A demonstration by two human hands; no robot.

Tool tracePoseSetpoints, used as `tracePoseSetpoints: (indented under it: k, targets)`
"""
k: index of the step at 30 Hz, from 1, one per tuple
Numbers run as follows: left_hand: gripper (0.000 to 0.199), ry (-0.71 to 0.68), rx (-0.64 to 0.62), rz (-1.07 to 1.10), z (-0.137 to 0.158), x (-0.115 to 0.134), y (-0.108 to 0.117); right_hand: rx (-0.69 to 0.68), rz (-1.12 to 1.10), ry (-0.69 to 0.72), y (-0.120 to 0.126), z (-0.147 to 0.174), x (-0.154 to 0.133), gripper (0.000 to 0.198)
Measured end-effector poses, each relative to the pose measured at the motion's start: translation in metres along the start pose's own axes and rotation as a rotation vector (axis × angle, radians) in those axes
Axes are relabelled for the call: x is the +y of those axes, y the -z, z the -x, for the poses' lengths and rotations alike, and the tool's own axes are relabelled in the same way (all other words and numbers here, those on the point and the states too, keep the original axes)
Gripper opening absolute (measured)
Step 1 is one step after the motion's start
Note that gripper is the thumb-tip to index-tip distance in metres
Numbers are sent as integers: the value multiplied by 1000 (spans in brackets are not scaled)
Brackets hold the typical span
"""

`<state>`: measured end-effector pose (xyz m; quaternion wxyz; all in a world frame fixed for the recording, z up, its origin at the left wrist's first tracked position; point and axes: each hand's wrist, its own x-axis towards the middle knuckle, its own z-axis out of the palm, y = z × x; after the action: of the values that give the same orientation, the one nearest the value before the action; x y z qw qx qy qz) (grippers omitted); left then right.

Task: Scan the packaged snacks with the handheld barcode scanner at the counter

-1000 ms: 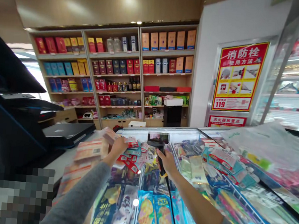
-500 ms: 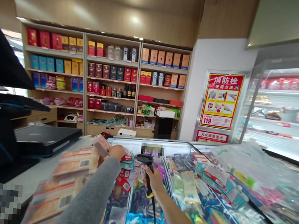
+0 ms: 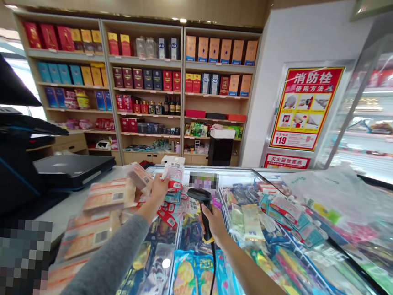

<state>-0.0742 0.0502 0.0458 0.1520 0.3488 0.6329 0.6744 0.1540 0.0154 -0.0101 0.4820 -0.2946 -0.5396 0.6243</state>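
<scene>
My right hand [image 3: 214,222] is wrapped around the handle of a black barcode scanner [image 3: 199,194], whose cable runs down over the freezer. In my left hand [image 3: 159,186] is a small white and red snack packet [image 3: 173,172], held up by its edge. Just below that hand lie several red and teal packets [image 3: 170,208]. Stacked clear-wrapped packages with orange labels [image 3: 111,196] sit to the left of it. The scanner's head is a little to the right of the packet, apart from it.
Under my arms is a glass-topped chest freezer with blue ice-cream packs [image 3: 187,275] and wire dividers. A white plastic bag [image 3: 337,192] lies on the right. A black counter device [image 3: 72,171] stands at left. Shelves of boxed bottles [image 3: 147,79] line the back wall.
My left hand has picked up the white and red packet and raised it. The view has tilted down, and the scanner stays in my right hand.
</scene>
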Motion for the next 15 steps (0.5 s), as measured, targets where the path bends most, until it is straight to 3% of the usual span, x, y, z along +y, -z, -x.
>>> tracePoseSetpoints:
  k: [5,9,15]
  targets:
    - [20,219,-40,466,50,-22,-8,7,-50,-6,19,22,-3,58]
    - [25,163,-67,495,75,-40,-7,-60,21,-74,28,37,-6,57]
    - [44,84,-125,492,90,-53,-7,-125,140,-49,25,58,-5,45]
